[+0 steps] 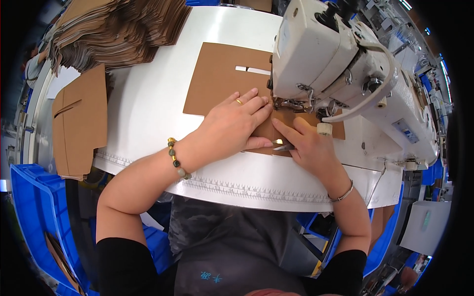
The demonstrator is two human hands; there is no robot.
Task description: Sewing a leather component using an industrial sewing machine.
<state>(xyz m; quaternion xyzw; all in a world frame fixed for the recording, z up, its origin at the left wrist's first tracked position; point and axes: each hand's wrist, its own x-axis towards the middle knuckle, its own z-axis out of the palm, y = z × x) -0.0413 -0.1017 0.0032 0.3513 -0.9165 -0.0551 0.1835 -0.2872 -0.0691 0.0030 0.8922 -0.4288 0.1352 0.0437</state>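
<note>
Sewing progress: the brown panel (212, 79) lies beneath the head of the white sewing machine (316, 59), so this piece looks partway through; its slot (253, 70) is cut, but hands and machine hide any seam.
Panel position: flat on the white bench (148, 98), slotted part toward 12 o'clock, another part reaching past the machine head toward 3 o'clock.
Left grip: unclenched; the left hand (232, 121) rests palm-down on the panel, fingers toward 1 o'clock.
Right grip: the right hand (311, 145) grasps a small metal tool (283, 147), perhaps snips, pointing toward 9 o'clock.
Other pieces: a tall stack (108, 37) at 11 o'clock and a smaller pile (81, 128) at 9 o'clock; which are finished cannot be told.
Panel material: smooth, matt, apparently stiff, leather-like or card, with straight edges.
Stack texture: thin layers, ragged and wavy along the edges.
Pile shape: stepped outline, with a dark slanting slit on top.
Bench surface: glossy, a ruler scale (247, 190) bending along the edge at 6 o'clock.
</note>
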